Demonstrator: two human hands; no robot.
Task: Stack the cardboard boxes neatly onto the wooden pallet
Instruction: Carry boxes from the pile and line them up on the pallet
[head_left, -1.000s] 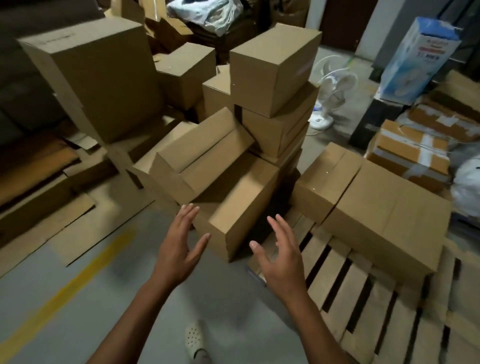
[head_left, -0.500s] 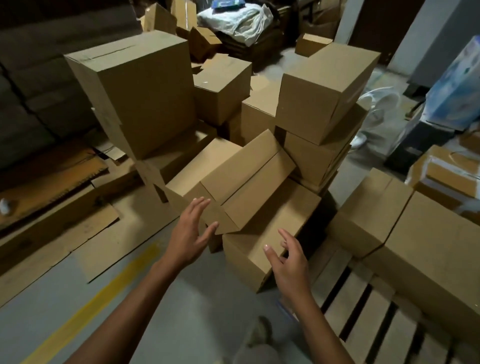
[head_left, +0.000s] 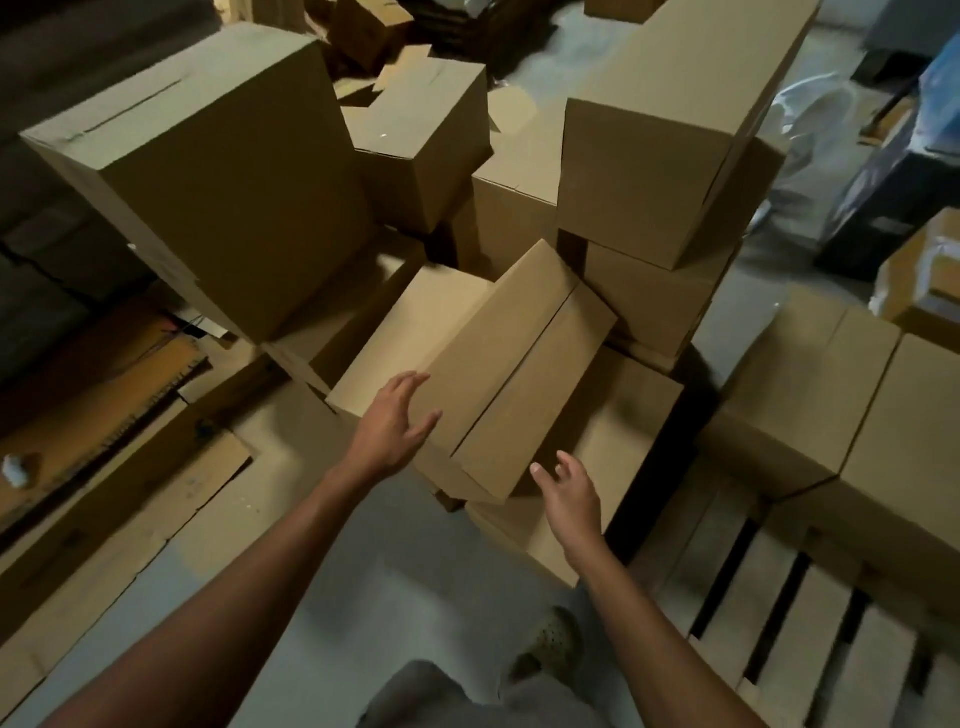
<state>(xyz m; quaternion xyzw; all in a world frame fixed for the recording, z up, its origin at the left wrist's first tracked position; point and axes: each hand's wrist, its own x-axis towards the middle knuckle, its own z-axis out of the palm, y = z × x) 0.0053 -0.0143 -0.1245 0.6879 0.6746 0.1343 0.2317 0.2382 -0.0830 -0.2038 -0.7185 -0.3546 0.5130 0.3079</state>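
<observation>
Head view, looking steeply down (close) over hands (head_left: 483, 457)

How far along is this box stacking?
Early on. Done: two boxes sit on the pallet. In hand: the left hand touches a tilted box in the floor pile, and the right hand is open beside it; nothing is lifted yet. Left: the rest of that pile, which is most of the boxes in view.
</observation>
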